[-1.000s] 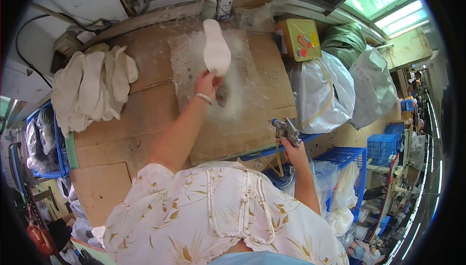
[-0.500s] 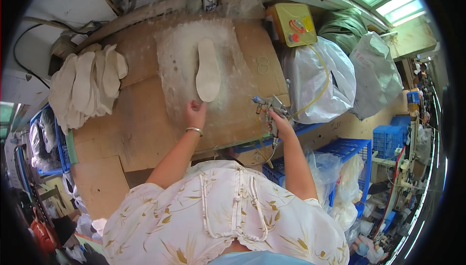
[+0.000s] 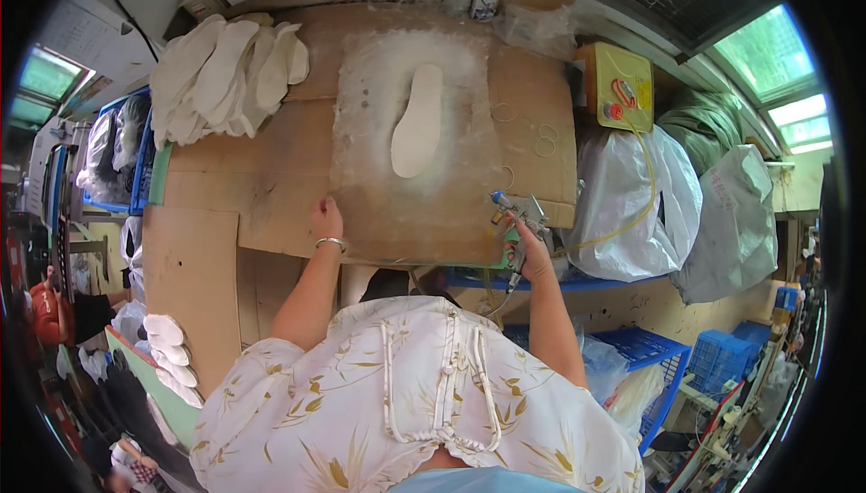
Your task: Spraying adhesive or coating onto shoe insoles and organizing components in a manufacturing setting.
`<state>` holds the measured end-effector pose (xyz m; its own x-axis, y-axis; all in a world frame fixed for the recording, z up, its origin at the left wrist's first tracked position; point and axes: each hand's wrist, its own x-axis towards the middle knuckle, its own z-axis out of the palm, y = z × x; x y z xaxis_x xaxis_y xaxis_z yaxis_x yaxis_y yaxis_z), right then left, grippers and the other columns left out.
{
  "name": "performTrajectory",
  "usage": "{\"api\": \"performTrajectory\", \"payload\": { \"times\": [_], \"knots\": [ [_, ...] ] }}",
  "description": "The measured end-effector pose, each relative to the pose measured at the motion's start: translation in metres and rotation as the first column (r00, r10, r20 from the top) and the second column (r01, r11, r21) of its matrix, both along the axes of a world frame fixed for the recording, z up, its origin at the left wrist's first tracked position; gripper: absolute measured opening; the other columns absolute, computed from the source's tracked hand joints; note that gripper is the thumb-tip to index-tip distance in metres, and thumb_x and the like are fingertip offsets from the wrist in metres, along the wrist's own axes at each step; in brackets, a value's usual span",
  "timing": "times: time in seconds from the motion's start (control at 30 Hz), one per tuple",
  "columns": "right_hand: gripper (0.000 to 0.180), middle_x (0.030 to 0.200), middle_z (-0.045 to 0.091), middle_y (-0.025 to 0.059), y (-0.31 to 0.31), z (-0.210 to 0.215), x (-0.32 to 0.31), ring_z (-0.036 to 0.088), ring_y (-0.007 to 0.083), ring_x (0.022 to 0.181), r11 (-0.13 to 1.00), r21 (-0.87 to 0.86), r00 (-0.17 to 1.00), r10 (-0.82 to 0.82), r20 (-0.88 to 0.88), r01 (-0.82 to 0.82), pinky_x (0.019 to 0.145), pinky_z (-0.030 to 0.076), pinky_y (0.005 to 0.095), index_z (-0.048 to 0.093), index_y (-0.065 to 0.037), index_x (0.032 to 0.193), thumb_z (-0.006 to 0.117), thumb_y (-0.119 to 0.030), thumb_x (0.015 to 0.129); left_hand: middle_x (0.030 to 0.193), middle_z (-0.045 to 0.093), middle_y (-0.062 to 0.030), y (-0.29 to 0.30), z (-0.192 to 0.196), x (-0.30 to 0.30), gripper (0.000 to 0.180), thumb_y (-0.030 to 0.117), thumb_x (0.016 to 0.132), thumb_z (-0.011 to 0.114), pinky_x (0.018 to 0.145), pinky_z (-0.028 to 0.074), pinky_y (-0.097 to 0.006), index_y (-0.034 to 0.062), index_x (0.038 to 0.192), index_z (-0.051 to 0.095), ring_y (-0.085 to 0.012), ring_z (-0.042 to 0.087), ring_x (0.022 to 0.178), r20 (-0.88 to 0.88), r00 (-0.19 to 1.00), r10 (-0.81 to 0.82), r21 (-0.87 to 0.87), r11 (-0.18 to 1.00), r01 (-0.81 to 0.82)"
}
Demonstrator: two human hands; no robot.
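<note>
The right hand [image 3: 534,254] is wrapped around the grip of a metal spray gun [image 3: 516,213] at about four o'clock of the cardboard-covered tabletop [image 3: 271,182], its nozzle turned toward ten o'clock where a single white insole [image 3: 418,121] lies flat in the middle of a pale, powdery overspray patch [image 3: 410,146]. The left hand [image 3: 326,220] holds nothing; its fingers lie loosely curled on the cardboard at the patch's seven o'clock corner, well apart from the insole. A heap of more white insoles [image 3: 225,73] sits at ten o'clock of the tabletop, and a yellow box [image 3: 615,85] with a hose running toward the gun stands at two o'clock, with bulging plastic bags [image 3: 631,195] just beyond the tabletop's edge at three o'clock. A second small stack of insoles [image 3: 171,358] rests low at eight o'clock, near the person's elbow. My judgement is that the main risk is overspray: with the gun off to one side, an angled burst could coat one edge of the insole heavily and leave the far edge thin. The left hand is close enough to the sprayed patch to catch drifting mist. The hose trailing over the tabletop's edge could also snag and jerk the gun off aim.
</note>
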<state>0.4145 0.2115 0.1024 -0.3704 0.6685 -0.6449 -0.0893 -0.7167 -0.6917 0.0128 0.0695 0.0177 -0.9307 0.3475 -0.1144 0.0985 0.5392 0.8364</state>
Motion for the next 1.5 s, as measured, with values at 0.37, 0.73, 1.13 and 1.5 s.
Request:
{"api": "performTrajectory", "payload": {
  "times": [0.37, 0.73, 1.13, 1.5],
  "knots": [
    [0.033, 0.098, 0.062, 0.0051, -0.044, 0.048, -0.020, 0.053, 0.0103, 0.057, 0.992, 0.124, 0.993, -0.048, 0.112, 0.034, 0.047, 0.039, 0.0218, 0.056, -0.007, 0.112, 0.053, -0.030, 0.089, 0.081, 0.063, -0.0128, 0.057, 0.073, 0.027, 0.032, 0.022, 0.080, 0.062, 0.054, 0.052, -0.034, -0.0021, 0.101, 0.059, -0.0212, 0.063, 0.065, 0.432, 0.857, -0.281, 0.036, 0.955, 0.295],
    [0.027, 0.092, 0.065, 0.0106, -0.111, 0.117, -0.032, 0.051, 0.0086, 0.052, 0.943, 0.256, 0.950, -0.262, 0.171, 0.213, 0.046, 0.041, 0.0196, 0.056, -0.005, 0.108, 0.051, -0.026, 0.092, 0.076, 0.062, -0.0066, 0.133, 0.090, -0.006, 0.024, 0.016, 0.080, 0.064, 0.042, 0.048, -0.024, 0.0019, 0.098, 0.057, -0.0145, 0.061, 0.055, 0.798, 0.476, -0.369, 0.338, 0.929, 0.153],
    [0.028, 0.090, 0.064, 0.0089, -0.125, 0.120, -0.050, 0.048, 0.0085, 0.052, 0.922, 0.356, 0.946, -0.238, 0.221, 0.149, 0.046, 0.039, 0.0200, 0.057, -0.003, 0.107, 0.051, -0.027, 0.092, 0.091, 0.061, -0.0107, 0.197, 0.164, -0.039, 0.029, 0.012, 0.082, 0.064, 0.051, 0.051, -0.023, -0.0018, 0.105, 0.051, -0.0166, 0.063, 0.069, 0.645, 0.472, -0.601, 0.661, 0.749, 0.048],
    [0.027, 0.093, 0.060, 0.0051, -0.110, 0.175, -0.060, 0.044, 0.0073, 0.049, 0.893, 0.446, 0.935, -0.202, 0.291, 0.054, 0.043, 0.035, 0.0205, 0.055, -0.004, 0.108, 0.048, -0.025, 0.093, 0.079, 0.061, -0.0115, 0.107, 0.037, 0.007, 0.027, 0.012, 0.082, 0.063, 0.049, 0.053, -0.027, -0.0007, 0.101, 0.050, -0.0192, 0.063, 0.061, 0.870, 0.427, -0.246, 0.296, 0.954, -0.054]
  ]
}}
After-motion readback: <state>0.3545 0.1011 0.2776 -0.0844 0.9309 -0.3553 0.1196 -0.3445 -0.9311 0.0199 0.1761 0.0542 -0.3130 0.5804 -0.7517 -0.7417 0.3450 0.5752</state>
